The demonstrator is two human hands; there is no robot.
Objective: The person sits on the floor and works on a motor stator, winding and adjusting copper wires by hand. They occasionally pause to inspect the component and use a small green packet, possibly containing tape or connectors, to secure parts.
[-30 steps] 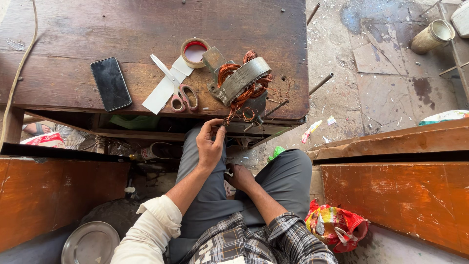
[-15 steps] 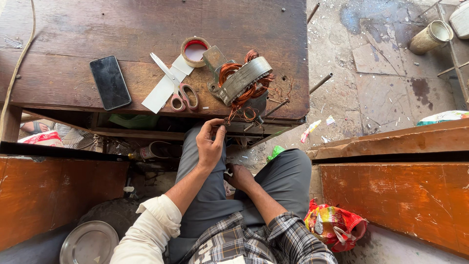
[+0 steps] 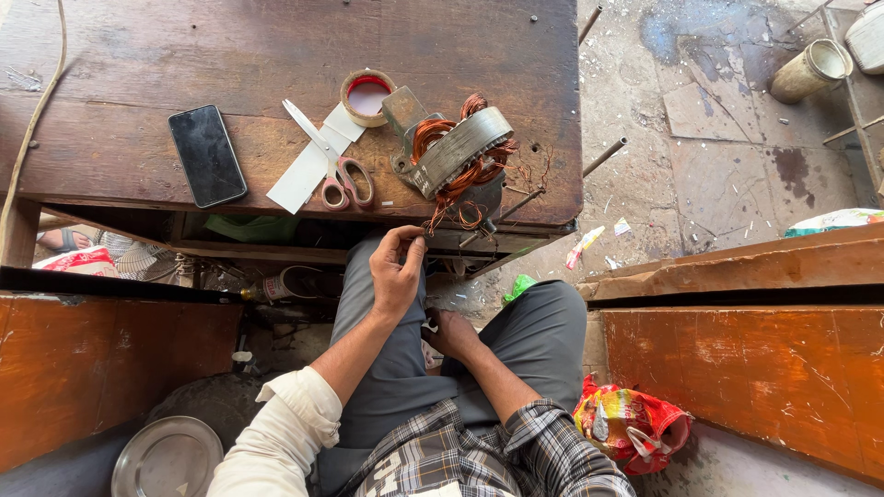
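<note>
A person sits at a dark wooden table (image 3: 276,55), looking down at their own lap; the left hand (image 3: 396,271) is raised to the near edge of the table, its fingertips (image 3: 416,241) pinched together on thin copper wires (image 3: 448,219) that hang from a motor winding (image 3: 458,152); the winding, a grey metal ring wrapped in copper coils, lies tilted on the table near that near edge, right of the middle; the right hand (image 3: 451,333) sits lower, between the knees on grey trousers (image 3: 543,331), curled loosely, and I cannot tell whether it holds anything, because the fingers are turned away and partly hidden behind the left forearm.

Just left of the winding lie scissors (image 3: 336,170) with reddish handles, their blades resting over a strip of white paper (image 3: 308,166); behind them stands a roll of tape (image 3: 367,96), touching the paper's far end; further left, well apart from the scissors, a black phone (image 3: 207,155) lies face up.

Below the table a shelf holds a green cloth (image 3: 241,228); on the ground to the left sits a round steel plate (image 3: 168,458); to the right of the person's hip lies a crumpled, brightly coloured bag (image 3: 631,425), beside an orange wooden panel (image 3: 737,377); a tin can (image 3: 812,70) lies on the concrete floor at the far right.
</note>
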